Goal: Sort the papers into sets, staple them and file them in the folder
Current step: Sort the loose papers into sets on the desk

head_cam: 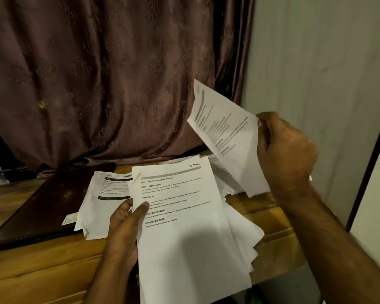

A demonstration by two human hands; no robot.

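My left hand [124,229] grips a fanned stack of printed white papers [184,233] by its left edge, thumb on the top sheet headed "SECTION 1". My right hand [285,150] pinches a single printed sheet [226,132] by its edge and holds it raised and tilted, above and to the right of the stack. A dark brown folder [42,207] lies closed on the wooden table [31,270] at the left. Another small pile of papers [101,202] rests between the folder and the held stack. No stapler is visible.
More loose sheets [226,183] lie on the table behind the held stack. A brown patterned curtain [108,73] hangs behind the table. A pale wall [327,62] and a dark vertical frame [369,167] stand at the right.
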